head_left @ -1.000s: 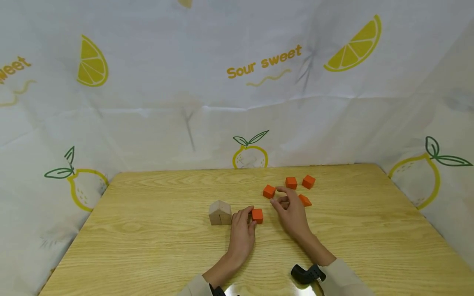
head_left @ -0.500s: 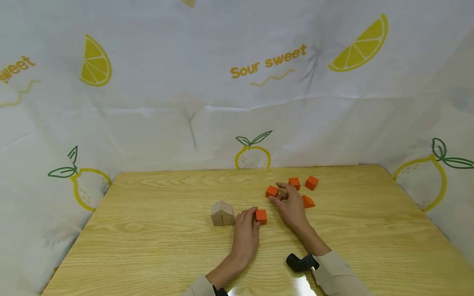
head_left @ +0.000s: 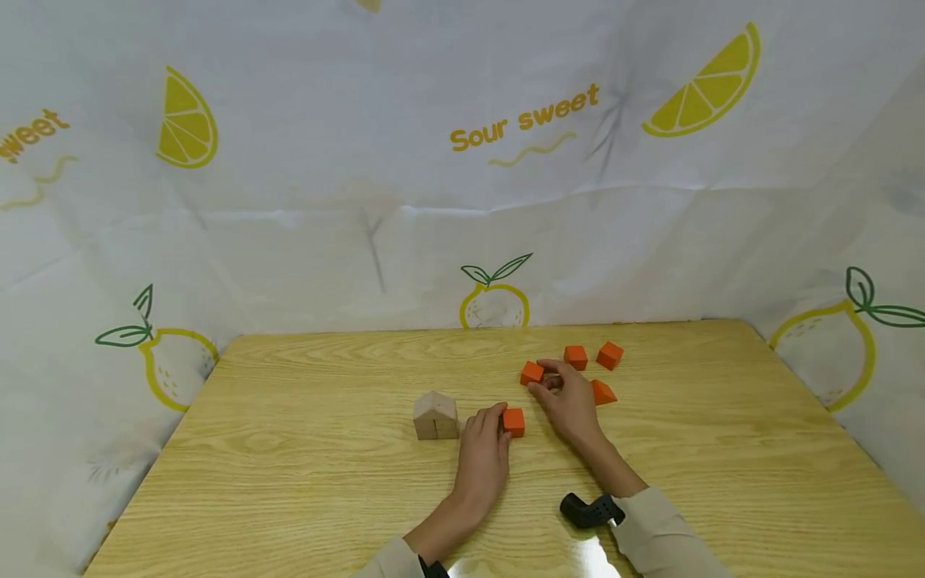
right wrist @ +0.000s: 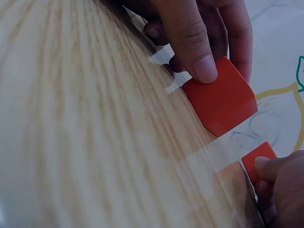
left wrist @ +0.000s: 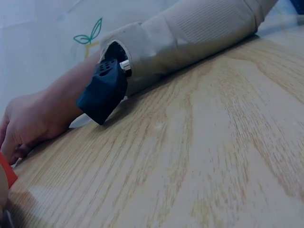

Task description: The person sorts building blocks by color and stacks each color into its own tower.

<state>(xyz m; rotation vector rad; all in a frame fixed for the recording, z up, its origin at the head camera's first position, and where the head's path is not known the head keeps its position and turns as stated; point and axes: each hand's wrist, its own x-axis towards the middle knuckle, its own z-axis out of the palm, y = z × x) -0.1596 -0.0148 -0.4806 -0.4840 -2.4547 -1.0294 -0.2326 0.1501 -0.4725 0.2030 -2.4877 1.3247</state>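
My left hand [head_left: 481, 461] pinches an orange-red cube [head_left: 514, 422] between thumb and fingers on the table. The cube stands just right of a small house-shaped group of plain wooden blocks [head_left: 435, 417]. Further back, my right hand [head_left: 572, 407] has its thumb and fingers on a second orange-red block [head_left: 531, 373]. The right wrist view shows the right thumb pressed on this block [right wrist: 222, 99], with fingers behind it. Lower in that view, the left thumb lies on the other cube [right wrist: 259, 159]. Only a sliver of an orange block [left wrist: 7, 172] shows in the left wrist view.
An orange wedge [head_left: 603, 392] lies right of the right hand, partly hidden by it. Behind stand two more orange blocks, one nearer [head_left: 575, 357] and one further right [head_left: 610, 356]. The wood-grain table [head_left: 289, 482] meets a lemon-print cloth [head_left: 347, 273] at the back.
The right thumb and fingers have come up to the block and closed on it. The left hand and its cube have shifted slightly right, away from the wooden blocks. The head view has shifted a little.
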